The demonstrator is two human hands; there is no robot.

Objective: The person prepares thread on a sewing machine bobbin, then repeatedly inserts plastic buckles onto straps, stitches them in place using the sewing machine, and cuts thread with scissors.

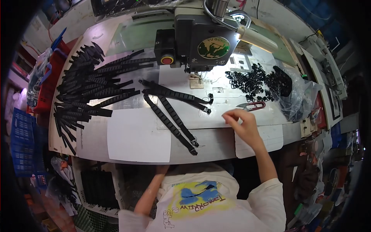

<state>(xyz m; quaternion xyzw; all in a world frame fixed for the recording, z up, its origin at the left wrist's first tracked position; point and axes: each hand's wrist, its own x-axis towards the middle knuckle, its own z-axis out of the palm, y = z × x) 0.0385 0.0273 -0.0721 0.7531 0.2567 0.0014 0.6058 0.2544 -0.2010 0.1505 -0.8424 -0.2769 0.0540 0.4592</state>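
My right hand (241, 123) is over the front right of the table, its fingers curled together in a pinch; anything between them is too small to make out. Just beyond it lie red-handled thread snips (256, 106). My left hand (162, 169) is at the table's front edge, mostly hidden beneath it, so its fingers do not show. Between the hands and the sewing machine (205, 38), black webbing straps (170, 122) with small fittings at their ends spread across the work surface. Some of these straps (177, 94) point right, others toward the front edge.
Many black straps (87, 89) are piled at the left. Black buckles (247, 81) lie at the right beside a clear plastic bag (299, 96). White sheets lie at the front left (139, 135) and under my right arm (270, 139). A crate (119, 181) stands below.
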